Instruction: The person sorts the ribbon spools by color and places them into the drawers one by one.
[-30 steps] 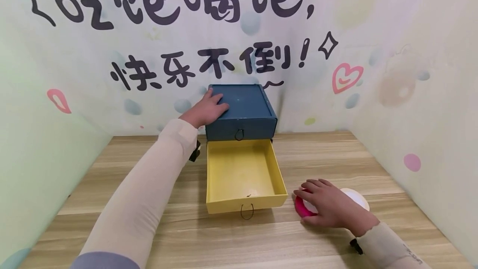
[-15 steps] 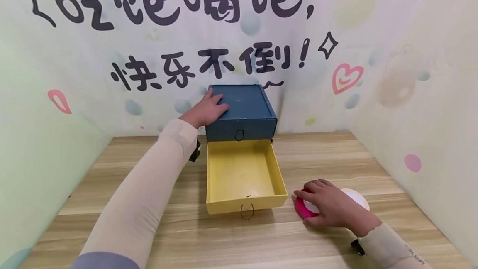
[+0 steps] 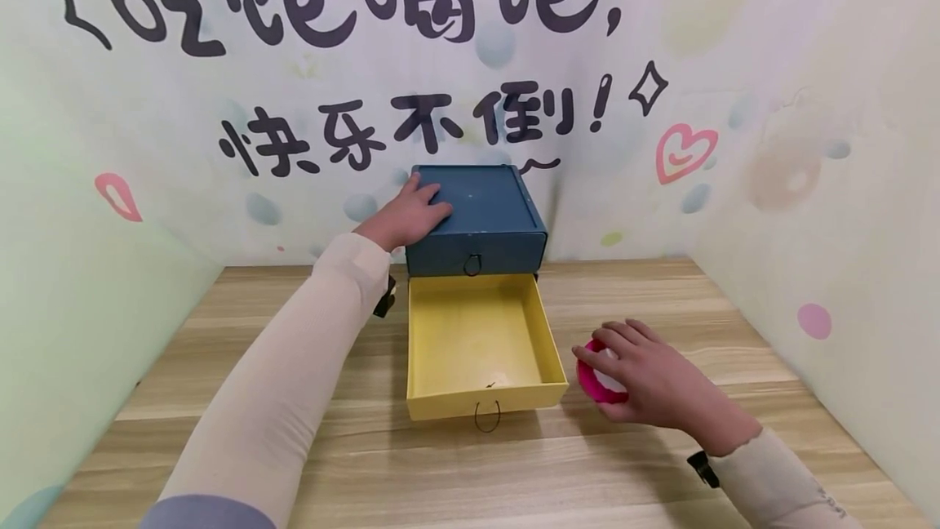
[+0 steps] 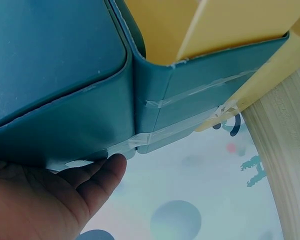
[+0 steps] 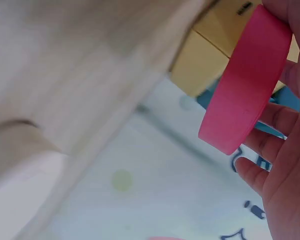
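Observation:
My left hand (image 3: 402, 217) rests with straight fingers on the left edge of the blue drawer box (image 3: 488, 201), as the left wrist view also shows close up. Below the box's blue front, a yellow drawer (image 3: 477, 341) is pulled out, with a thin loop handle (image 3: 487, 416) on its face. To the right of that drawer my right hand (image 3: 657, 374) holds a bright pink roll that looks like tape (image 5: 245, 82), between thumb and fingers. In the right wrist view the roll is tilted and raised off the table; the hand hides part of it.
A white round thing (image 5: 25, 185) stands on the wood-grain table (image 3: 308, 464), seen in the right wrist view; in the head view my hand hides it. A printed wall (image 3: 308, 88) rises right behind the blue box. Clear tape (image 4: 155, 134) runs along the box's side.
My right hand has lifted the pink roll and moved slightly away from me, covering the white round thing in the head view. The left hand and the drawers stay as they were.

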Motion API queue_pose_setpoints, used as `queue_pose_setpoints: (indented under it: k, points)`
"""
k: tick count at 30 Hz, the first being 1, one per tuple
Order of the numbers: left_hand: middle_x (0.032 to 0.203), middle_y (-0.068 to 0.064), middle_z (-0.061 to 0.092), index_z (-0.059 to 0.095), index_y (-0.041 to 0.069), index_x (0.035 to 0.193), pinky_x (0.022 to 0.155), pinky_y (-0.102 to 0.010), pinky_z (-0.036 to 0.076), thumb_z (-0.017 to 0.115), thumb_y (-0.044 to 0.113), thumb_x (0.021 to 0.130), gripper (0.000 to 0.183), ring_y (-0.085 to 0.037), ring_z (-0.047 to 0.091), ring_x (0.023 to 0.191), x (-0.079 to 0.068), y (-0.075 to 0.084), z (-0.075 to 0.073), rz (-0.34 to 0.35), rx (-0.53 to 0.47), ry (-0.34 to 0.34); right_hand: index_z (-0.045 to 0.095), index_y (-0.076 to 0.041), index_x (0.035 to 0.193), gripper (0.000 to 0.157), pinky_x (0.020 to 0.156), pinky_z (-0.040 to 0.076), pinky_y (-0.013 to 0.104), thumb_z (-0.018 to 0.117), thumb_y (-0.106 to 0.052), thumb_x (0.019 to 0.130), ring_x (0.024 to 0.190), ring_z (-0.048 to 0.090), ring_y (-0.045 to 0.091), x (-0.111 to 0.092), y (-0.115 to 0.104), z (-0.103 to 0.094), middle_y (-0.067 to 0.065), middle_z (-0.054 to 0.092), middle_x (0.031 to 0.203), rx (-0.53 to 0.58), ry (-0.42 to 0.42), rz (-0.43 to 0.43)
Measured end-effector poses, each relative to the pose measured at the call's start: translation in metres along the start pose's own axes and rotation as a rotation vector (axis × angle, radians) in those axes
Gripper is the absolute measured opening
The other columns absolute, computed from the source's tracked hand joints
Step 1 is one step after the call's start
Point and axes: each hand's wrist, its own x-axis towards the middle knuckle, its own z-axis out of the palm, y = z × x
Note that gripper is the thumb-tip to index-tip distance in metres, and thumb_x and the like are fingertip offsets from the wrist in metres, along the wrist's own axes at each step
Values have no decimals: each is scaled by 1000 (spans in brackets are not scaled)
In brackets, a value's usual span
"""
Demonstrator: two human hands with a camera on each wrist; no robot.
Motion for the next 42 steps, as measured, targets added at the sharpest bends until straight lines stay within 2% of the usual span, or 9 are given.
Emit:
queue_pose_setpoints:
  k: [8, 17, 23, 33, 42]
  points:
    - [166, -12, -1, 23, 10, 159, 119, -46, 14, 35, 44, 104, 66, -25, -5, 152, 0, -2, -1, -6, 4, -3, 67, -15, 127, 69, 97, 43, 57, 83, -47, 67, 114, 53, 38, 19, 3, -28, 14, 60, 118, -65, 7, -11]
    - [166, -11, -5, 23, 11, 160, 119, -47, 15, 36, 45, 105, 66, -25, -4, 152, -1, -2, 2, -17, -26, -10, 65, -17, 130, 80, 97, 44, 57, 90, -44, 59, 119, 49, 39, 39, 1, -51, 15, 59, 122, -105, -9, -71]
    - [166, -10, 3, 24, 11, 159, 119, -46, 15, 35, 45, 104, 65, -24, -7, 152, 1, -2, 3, 3, -6, -4, 64, -17, 132, 84, 95, 45, 57, 92, -43, 57, 120, 48, 39, 55, -4, -63, 16, 58, 124, -135, -18, -121]
    - [166, -10, -2, 24, 12, 159, 119, -46, 16, 36, 46, 104, 66, -24, -5, 152, 4, -3, 3, -7, -1, -5, 61, -19, 136, 87, 95, 46, 56, 92, -44, 58, 127, 43, 38, 84, -11, -77, 15, 56, 130, -190, -75, -200]
    - [166, -12, -1, 24, 10, 159, 119, -46, 16, 35, 45, 104, 66, -25, -6, 152, 5, -4, 2, 5, 20, 6, 59, -20, 139, 87, 97, 45, 54, 90, -45, 62, 129, 42, 37, 111, -13, -80, 14, 57, 130, -257, -109, -276]
